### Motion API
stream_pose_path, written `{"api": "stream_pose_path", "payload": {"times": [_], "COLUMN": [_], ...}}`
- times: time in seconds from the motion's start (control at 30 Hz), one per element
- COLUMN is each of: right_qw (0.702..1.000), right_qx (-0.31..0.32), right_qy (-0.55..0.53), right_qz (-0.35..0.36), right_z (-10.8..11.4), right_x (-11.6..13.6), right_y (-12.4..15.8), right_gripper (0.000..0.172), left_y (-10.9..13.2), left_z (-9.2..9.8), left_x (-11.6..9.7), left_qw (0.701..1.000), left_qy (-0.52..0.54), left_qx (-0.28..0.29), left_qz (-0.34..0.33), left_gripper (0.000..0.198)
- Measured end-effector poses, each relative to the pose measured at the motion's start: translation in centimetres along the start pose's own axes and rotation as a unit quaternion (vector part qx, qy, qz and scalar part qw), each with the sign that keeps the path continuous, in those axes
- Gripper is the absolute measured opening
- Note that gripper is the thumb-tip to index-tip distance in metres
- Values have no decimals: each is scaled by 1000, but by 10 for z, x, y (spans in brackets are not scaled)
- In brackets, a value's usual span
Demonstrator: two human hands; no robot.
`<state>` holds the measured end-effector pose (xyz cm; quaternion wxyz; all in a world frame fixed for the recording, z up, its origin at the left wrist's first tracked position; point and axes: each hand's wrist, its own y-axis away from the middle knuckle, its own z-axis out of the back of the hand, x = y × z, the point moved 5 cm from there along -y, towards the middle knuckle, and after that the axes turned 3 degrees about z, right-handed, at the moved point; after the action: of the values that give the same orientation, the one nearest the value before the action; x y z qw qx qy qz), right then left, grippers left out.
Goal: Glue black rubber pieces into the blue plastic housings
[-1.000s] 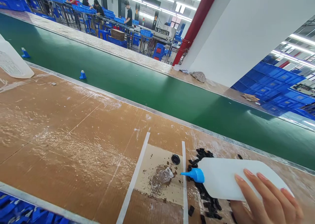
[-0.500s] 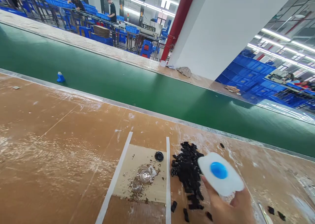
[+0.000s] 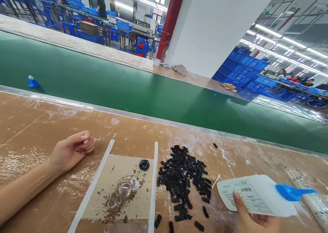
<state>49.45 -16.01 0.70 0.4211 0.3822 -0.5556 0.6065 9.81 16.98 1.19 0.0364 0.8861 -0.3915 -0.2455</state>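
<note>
A long factory hall runs ahead, with a green conveyor belt [image 3: 123, 89] crossing the view beyond a workbench [image 3: 33, 123] covered in scuffed brown board, and a co-worker [image 3: 98, 2] stands at the far end among blue crates. On the bench, the landmark is a tan card patch [image 3: 120, 164] set between two white strips. The biggest change is at the patch's right: the white squeeze bottle [image 3: 256, 195] has swung round in the person's right hand [image 3: 253, 222], so that its printed label now faces up and its blue nozzle [image 3: 292, 192] points right, away from the patch. The hand's thumb lies on the label while the other fingers wrap out of sight beneath, so it has a firm hold. The left hand [image 3: 73, 149] has newly come into view just left of the patch, its fingers loosely curled; whether they pinch anything small is hard to tell. Between the patch and the bottle lies a heap of small black pieces [image 3: 181, 175]. On the patch sit a round black cap [image 3: 144, 165] and a clear, smeared piece [image 3: 124, 190] amid brown specks. The label's small print is unreadable, and the frame cuts off the right hand's wrist.
</note>
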Motion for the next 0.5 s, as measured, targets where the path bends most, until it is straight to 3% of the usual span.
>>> {"api": "stream_pose_path", "payload": {"times": [0.1, 0.27, 0.4, 0.5], "right_qw": [999, 994, 997, 997], "right_qx": [-35, -98, -37, 12], "right_qy": [-2, 10, 14, 36], "right_qz": [16, 55, 66, 72], "right_z": [4, 19, 13, 6], "right_x": [-1, -4, -4, -7], "right_y": [1, 2, -1, -3], "right_gripper": [82, 77, 79, 72], "left_y": [-4, -4, -4, -3], "left_z": [10, 10, 10, 10], "left_x": [1, 5, 3, -1], "left_qw": [999, 992, 993, 994], "left_qy": [26, 93, 68, -48], "left_qx": [-40, -72, -91, -98], "left_qz": [6, 41, 23, -10], "left_gripper": [44, 49, 48, 49]}}
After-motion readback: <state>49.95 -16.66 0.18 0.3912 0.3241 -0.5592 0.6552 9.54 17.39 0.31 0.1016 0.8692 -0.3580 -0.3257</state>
